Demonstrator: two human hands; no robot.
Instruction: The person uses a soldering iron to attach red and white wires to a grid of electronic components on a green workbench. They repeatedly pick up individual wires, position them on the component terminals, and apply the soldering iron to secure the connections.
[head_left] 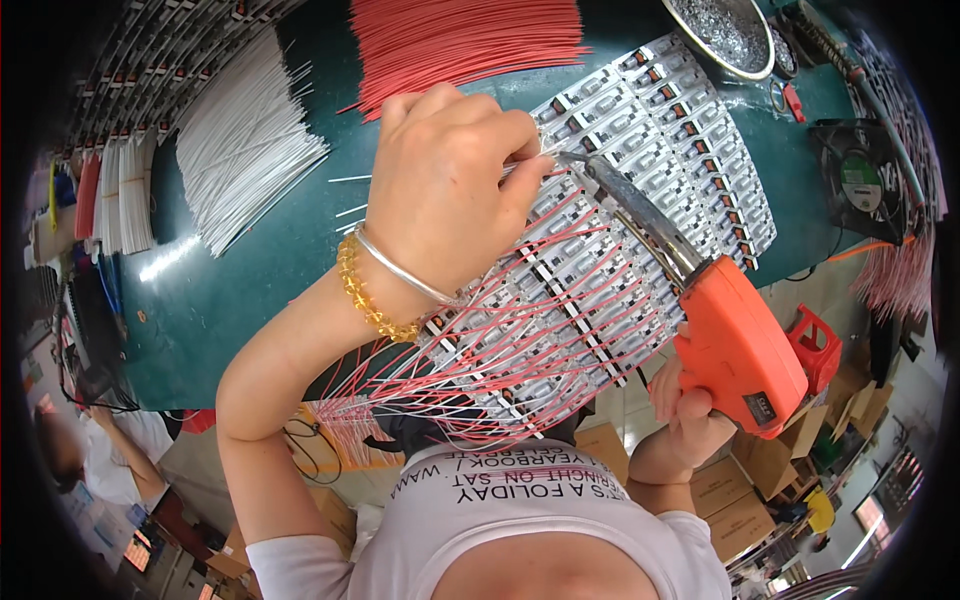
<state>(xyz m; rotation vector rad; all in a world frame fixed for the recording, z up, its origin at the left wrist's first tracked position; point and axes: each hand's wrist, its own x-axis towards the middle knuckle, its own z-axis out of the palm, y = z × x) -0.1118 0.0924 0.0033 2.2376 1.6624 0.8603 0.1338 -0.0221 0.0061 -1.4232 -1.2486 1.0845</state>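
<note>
My left hand [445, 180], with a silver bangle and a yellow bead bracelet at the wrist, is closed in a pinch over the board panel. White wires [350, 180] stick out beside it, and their ends run to its fingers. In my right hand [685, 410] is an orange soldering gun [740, 345], fingers wrapped round its handle. Its long metal nozzle reaches left, and the tip is right by my left fingertips. Below lies a panel of small circuit boards [600, 300] in rows. Red and white wires trail from its nearer rows toward me; the far rows carry none.
A heap of red wires [465, 45] and a heap of white wires [245, 140] lie on the green table [200, 330]. A metal bowl [725, 35] stands at the back right, near red-handled scissors [792, 103]. A black fan [862, 180] is at the right edge.
</note>
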